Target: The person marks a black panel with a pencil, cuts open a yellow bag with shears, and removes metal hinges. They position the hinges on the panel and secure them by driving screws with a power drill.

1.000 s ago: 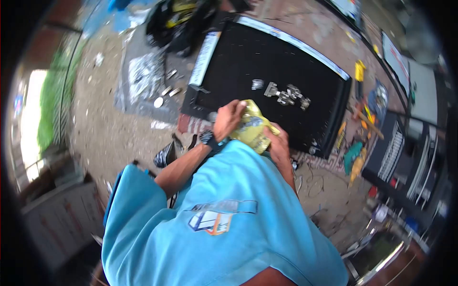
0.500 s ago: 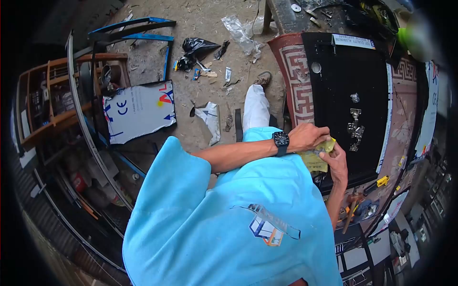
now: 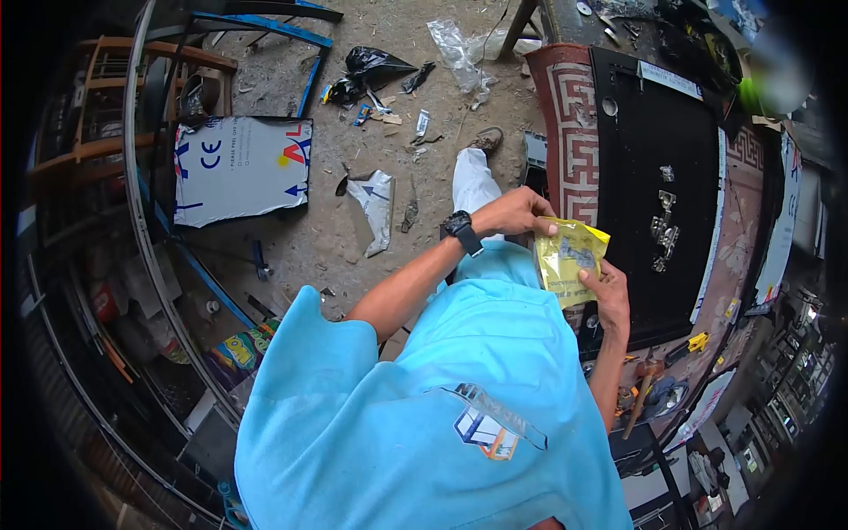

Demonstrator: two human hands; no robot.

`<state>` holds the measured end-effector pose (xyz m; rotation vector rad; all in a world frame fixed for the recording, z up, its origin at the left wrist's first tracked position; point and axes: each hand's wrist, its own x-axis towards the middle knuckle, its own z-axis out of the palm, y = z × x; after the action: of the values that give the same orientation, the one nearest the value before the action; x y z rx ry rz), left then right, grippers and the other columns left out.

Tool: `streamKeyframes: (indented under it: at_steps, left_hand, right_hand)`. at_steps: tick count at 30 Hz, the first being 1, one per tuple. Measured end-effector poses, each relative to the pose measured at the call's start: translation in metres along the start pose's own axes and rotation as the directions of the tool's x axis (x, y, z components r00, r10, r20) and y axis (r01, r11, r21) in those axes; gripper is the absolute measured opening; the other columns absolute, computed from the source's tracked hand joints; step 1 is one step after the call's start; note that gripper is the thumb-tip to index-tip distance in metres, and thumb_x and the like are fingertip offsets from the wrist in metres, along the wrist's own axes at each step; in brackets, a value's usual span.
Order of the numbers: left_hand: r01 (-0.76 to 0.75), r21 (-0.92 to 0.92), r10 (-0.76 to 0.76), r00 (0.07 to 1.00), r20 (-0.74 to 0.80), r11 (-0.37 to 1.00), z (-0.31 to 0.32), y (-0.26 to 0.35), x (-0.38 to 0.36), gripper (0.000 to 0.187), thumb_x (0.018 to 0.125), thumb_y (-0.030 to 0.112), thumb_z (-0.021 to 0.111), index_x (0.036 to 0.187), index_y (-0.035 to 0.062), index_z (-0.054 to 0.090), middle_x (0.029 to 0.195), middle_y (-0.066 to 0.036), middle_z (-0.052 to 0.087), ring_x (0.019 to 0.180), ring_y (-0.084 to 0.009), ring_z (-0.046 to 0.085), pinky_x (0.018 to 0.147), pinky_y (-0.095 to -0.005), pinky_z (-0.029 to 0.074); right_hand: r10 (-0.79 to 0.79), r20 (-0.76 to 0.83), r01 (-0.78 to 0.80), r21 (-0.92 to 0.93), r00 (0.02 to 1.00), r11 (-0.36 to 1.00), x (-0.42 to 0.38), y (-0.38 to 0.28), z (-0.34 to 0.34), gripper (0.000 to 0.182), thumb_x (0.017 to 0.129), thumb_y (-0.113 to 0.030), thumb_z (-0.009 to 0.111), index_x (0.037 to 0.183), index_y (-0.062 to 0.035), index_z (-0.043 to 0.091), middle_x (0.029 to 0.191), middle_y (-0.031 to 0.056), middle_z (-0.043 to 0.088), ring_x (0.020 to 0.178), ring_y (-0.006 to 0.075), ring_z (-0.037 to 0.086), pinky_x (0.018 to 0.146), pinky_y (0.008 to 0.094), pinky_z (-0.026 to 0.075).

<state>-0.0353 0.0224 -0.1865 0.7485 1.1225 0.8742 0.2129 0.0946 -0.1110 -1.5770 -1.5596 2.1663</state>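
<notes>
A small yellow plastic packet (image 3: 565,265) with a grey printed picture or part showing on its front is held up in front of my waist. My left hand (image 3: 521,213), with a black watch on the wrist, pinches its upper left corner. On the lower right edge, the thumb and fingers of my right hand (image 3: 609,294) grip the same packet. Just right of my hands is a black panel (image 3: 649,291), on which several shiny metal hinge-like pieces (image 3: 664,230) lie in a row. What the packet contains, if anything, I cannot make out.
A patterned red cloth (image 3: 570,115) lies beneath the panel. A hammer (image 3: 643,393) and a yellow-handled tool (image 3: 697,343) lie at the lower right. Blue-and-black metal frames (image 3: 315,79) and a film-covered sheet (image 3: 243,168) stand at left. Plastic scraps (image 3: 375,75) litter the floor.
My left hand has moved left and up, away from my right hand. The packet, crumpled and partly covered before, is now spread between both hands with its front showing.
</notes>
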Motion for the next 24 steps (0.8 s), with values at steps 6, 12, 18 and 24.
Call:
streamKeyframes:
  at_steps: [6,12,18,24]
  left_hand:
    - [0.035,0.086,-0.035,0.999,-0.004,0.996,-0.011,-0.003,-0.013,0.031,0.084,0.026,0.072,0.1,0.0,0.07,0.073,-0.005,0.067,0.06,-0.0097,0.059,0.056,-0.0254,0.048]
    - [0.001,-0.101,-0.022,0.979,-0.203,0.995,-0.021,-0.022,-0.004,0.029,0.086,0.027,0.068,0.09,-0.0013,0.07,0.067,-0.002,0.062,0.057,-0.0086,0.054,0.053,-0.0245,0.043]
    - [-0.024,-0.134,-0.003,0.981,-0.195,0.991,-0.021,-0.016,-0.008,0.029,0.087,0.023,0.068,0.101,-0.0025,0.067,0.071,-0.003,0.063,0.058,-0.0085,0.054,0.054,-0.024,0.044]
    - [0.021,-0.043,-0.033,0.95,-0.31,0.999,-0.041,-0.036,0.005,0.037,0.084,0.012,0.066,0.117,-0.0025,0.059,0.076,-0.006,0.065,0.063,-0.011,0.06,0.056,-0.0242,0.047]
  right_hand:
    - [-0.077,-0.166,0.079,0.004,0.983,0.997,0.007,0.029,0.01,0.026,0.091,-0.02,0.064,0.098,0.0051,0.063,0.078,0.0019,0.063,0.065,0.0046,0.054,0.058,0.0193,0.043]
    - [0.048,-0.084,-0.038,0.124,0.995,0.992,0.014,0.009,0.025,0.029,0.095,-0.027,0.058,0.096,0.0022,0.062,0.066,-0.0009,0.056,0.049,0.0045,0.049,0.041,0.0197,0.036]
    - [-0.012,-0.137,0.034,0.162,0.99,0.986,0.033,0.021,0.017,0.03,0.095,-0.021,0.058,0.106,0.0066,0.06,0.085,0.0042,0.064,0.07,0.0071,0.059,0.064,0.0206,0.047]
    - [0.067,-0.258,0.048,0.417,0.964,0.907,0.012,0.034,-0.032,0.039,0.092,-0.008,0.055,0.127,0.008,0.048,0.114,0.0124,0.062,0.1,0.0176,0.062,0.087,0.03,0.049]
